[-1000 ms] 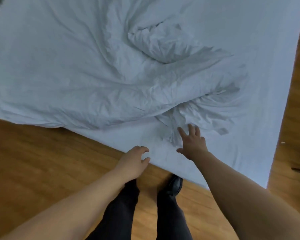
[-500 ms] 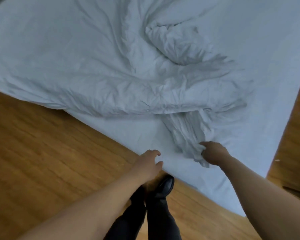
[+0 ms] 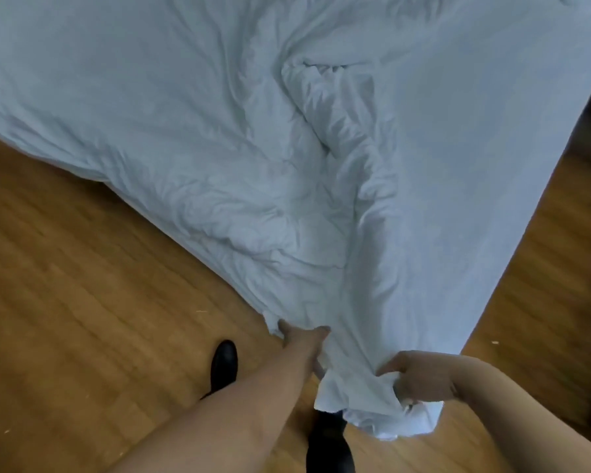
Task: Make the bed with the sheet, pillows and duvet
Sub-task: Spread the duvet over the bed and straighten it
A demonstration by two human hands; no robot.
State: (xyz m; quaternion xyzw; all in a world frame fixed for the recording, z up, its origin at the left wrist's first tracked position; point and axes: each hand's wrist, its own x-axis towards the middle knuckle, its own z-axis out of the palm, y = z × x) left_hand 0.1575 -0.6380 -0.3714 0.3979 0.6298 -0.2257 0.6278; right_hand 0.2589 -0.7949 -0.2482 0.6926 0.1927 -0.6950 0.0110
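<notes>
right hand (image 3: pixel 420 378) is gripping a bunched corner of the white duvet (image 3: pixel 219 158), fingers clamped tight on the cloth, dragging it off the near corner of the bed (image 3: pixel 492 165). left hand (image 3: pixel 302 336) is grabbing the duvet's edge just beside it, fingers curled into the fabric. rest of the duvet is lying crumpled across the bed, hanging over the wood floor (image 3: pixel 65 302). black shoes (image 3: pixel 224 361) below.

A second ago the right hand (image 3: pixel 423 380) reached open toward the bunched duvet (image 3: pixel 253 148) corner; now its grip is closed on that corner, drawn off the bed's near edge and hanging over the floor (image 3: pixel 65 285). The left hand (image 3: pixel 302 336), then empty, now pinches the duvet's edge.
</notes>
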